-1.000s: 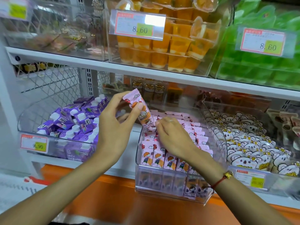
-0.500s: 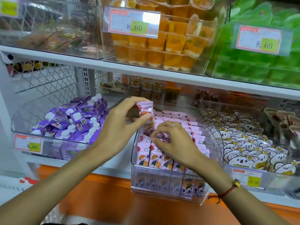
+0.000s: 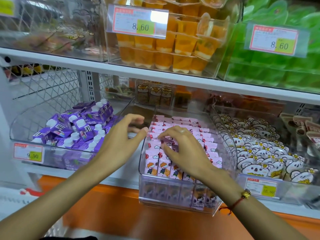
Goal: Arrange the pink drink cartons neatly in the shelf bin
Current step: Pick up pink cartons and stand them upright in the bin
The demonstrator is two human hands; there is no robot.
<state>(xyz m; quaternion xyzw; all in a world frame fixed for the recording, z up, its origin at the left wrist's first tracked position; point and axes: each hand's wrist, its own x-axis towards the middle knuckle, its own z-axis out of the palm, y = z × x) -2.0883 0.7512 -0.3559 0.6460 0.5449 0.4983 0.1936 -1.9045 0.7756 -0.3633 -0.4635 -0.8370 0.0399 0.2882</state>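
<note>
Pink drink cartons [image 3: 206, 146] with a cartoon child stand in tight rows inside a clear plastic shelf bin [image 3: 174, 203] at the middle of the lower shelf. My right hand [image 3: 183, 149] lies over the front rows, its fingertips curled down onto the carton tops near the bin's left side. My left hand [image 3: 123, 141] hovers just left of the bin's left wall, fingers loosely curved and holding nothing. The cartons under my right palm are hidden.
A clear bin of purple cartons [image 3: 78, 129] sits to the left, and a bin of koala-print packets [image 3: 259, 153] to the right. The upper shelf holds orange jelly cups [image 3: 173, 49] and green packs [image 3: 277, 70]. An orange ledge [image 3: 121, 213] runs below.
My left hand held a pink carton above the bin, lowered it into the left rows, and has now let go and drawn back left. My right hand stayed on the cartons.
</note>
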